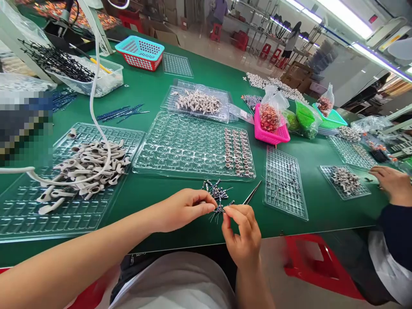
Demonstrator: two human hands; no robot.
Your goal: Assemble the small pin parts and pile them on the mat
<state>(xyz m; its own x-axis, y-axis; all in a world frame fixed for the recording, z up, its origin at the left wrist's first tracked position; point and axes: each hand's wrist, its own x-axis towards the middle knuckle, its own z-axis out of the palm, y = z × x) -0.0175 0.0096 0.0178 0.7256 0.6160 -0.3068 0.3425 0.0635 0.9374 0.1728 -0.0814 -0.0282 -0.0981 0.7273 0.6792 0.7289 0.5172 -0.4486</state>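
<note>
My left hand [189,207] reaches in from the left with thumb and fingertips pinched together. Facing it, my right hand [243,231] is also pinched, its fingertips close to the left ones. Between them is a small dark part with thin wire leads [219,209]; its exact kind is too small to make out. Just behind lies a small pile of similar dark wired parts [216,190]. A pair of tweezers [252,193] rests to the right of the pile. Beyond it sits a clear blister tray [180,143] with rows of small light-grey pieces [238,150] at its right end.
At left, a tray [80,221] bears grey curved plastic pieces [90,167] under a white cable [94,81]. Another tray of pieces [199,101] stands behind. A pink basket [272,136] and a small-part tray [285,182] are at right. A co-worker's hand [394,184] works far right.
</note>
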